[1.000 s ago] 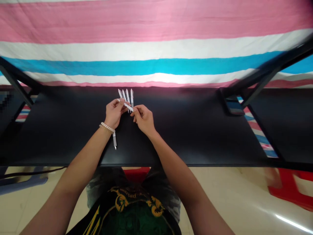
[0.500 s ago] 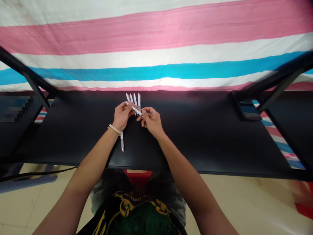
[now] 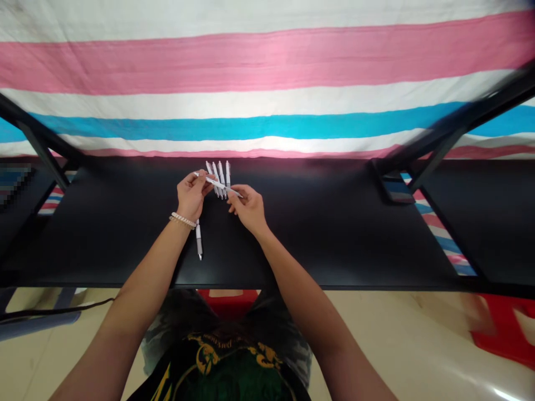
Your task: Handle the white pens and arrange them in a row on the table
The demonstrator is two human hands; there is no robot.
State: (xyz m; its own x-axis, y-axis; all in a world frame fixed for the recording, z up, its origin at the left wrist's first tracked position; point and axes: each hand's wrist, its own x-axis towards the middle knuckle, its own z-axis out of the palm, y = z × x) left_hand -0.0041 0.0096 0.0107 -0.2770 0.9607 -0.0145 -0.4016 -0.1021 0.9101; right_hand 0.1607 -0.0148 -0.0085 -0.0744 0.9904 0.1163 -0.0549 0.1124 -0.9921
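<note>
A white pen (image 3: pixel 216 182) is held slantwise above the table, its thin end pointing down to the right. My left hand (image 3: pixel 192 194) pinches its upper left part between thumb and fingers. At its lower right end, the fingers of my right hand (image 3: pixel 248 208) are closed on the pen. Just behind the hands, several white pens (image 3: pixel 221 171) lie side by side on the black table, their lower ends partly hidden. Another white pen with a grey grip (image 3: pixel 199 242) lies nearer the front edge, beside my left wrist, tip towards me.
The black table (image 3: pixel 326 234) has dark metal bars (image 3: pixel 451 131) rising at both sides. A dark flat object (image 3: pixel 397 189) is at the right bar's foot. Striped cloth (image 3: pixel 267 100) hangs behind. Red stools (image 3: pixel 501 328) stand below the table's level.
The view has shifted slightly right, so things sit further left. My hands are a little further apart along the pen, and a thin end now shows at my right fingers.
</note>
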